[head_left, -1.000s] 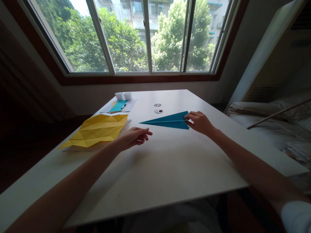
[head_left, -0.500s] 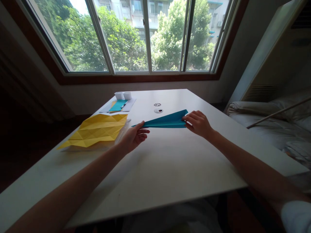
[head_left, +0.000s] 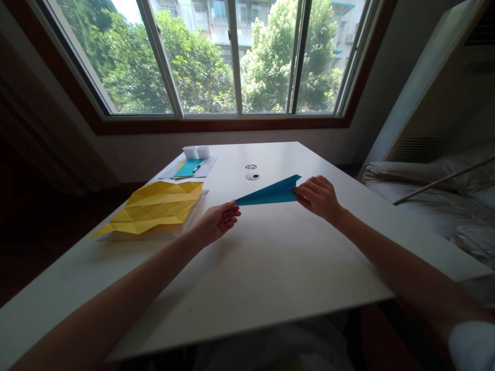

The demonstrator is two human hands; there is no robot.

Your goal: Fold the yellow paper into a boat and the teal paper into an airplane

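Observation:
A folded piece of blue paper (head_left: 270, 192), long and pointed like a paper plane, is held above the white table (head_left: 270, 268). Its narrow left tip is pinched between the thumb and fingers of my left hand (head_left: 218, 221). At the wider right end, my right hand (head_left: 319, 196) grips the paper with thumb and fingertips. The fingers hide part of both ends. To the left of my left hand lies a creased yellow sheet (head_left: 158, 206) on top of something pale and translucent.
At the far left of the table are two small white boxes (head_left: 203, 152), teal paper (head_left: 187, 167) and a pen (head_left: 198, 166). Two round pieces, one being a printed disc (head_left: 252, 176), lie beyond the blue paper. A couch (head_left: 421, 190) stands right of the table.
My left hand has shifted slightly right and now pinches the paper right at its tip. The paper has turned, and its sides look closer together. My right hand has barely moved.

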